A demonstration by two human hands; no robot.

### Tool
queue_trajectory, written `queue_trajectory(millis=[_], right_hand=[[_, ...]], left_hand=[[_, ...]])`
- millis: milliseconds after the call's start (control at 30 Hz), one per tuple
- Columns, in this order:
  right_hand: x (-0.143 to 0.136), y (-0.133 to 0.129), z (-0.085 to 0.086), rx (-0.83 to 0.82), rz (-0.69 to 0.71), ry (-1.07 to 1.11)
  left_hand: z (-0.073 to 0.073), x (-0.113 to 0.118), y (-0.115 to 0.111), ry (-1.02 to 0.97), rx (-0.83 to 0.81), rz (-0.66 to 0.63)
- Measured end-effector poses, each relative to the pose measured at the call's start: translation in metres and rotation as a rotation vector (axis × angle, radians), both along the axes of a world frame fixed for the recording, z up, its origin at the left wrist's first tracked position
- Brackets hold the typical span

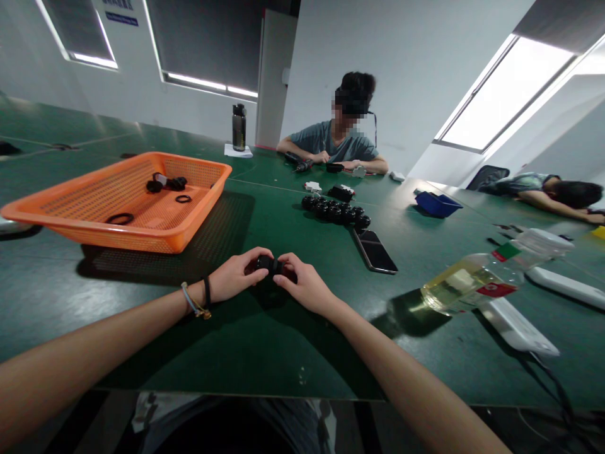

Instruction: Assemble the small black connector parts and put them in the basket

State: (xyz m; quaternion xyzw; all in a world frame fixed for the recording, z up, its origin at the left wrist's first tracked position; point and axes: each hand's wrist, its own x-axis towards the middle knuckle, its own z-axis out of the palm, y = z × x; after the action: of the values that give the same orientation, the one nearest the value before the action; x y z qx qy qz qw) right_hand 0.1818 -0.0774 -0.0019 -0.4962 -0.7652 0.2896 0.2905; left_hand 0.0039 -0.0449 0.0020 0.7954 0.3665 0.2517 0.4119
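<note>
Close above the green table, both hands meet around a small black round part. My left hand, with bracelets at the wrist, pinches its left side between thumb and fingers. On the other side, my right hand is closed on the same part, at a ring-like end. The fingers cover much of it, so its exact kind cannot be made out. Beyond the hands lies a group of shiny black round parts, set close together.
To the left stands an orange basket with black rings and parts inside. A phone, an oil-like bottle and a white power strip lie to the right. Farther off are a blue tray, a drill and a seated person.
</note>
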Motion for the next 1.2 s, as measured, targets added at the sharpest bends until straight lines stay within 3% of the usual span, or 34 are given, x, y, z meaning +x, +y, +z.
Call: queue_trajectory(millis=[1200], right_hand=[[0.0011,0.0000,-0.0003,-0.027,0.016,0.013]], left_hand=[[-0.0010,-0.0011,0.0008,0.020,0.038,-0.012]])
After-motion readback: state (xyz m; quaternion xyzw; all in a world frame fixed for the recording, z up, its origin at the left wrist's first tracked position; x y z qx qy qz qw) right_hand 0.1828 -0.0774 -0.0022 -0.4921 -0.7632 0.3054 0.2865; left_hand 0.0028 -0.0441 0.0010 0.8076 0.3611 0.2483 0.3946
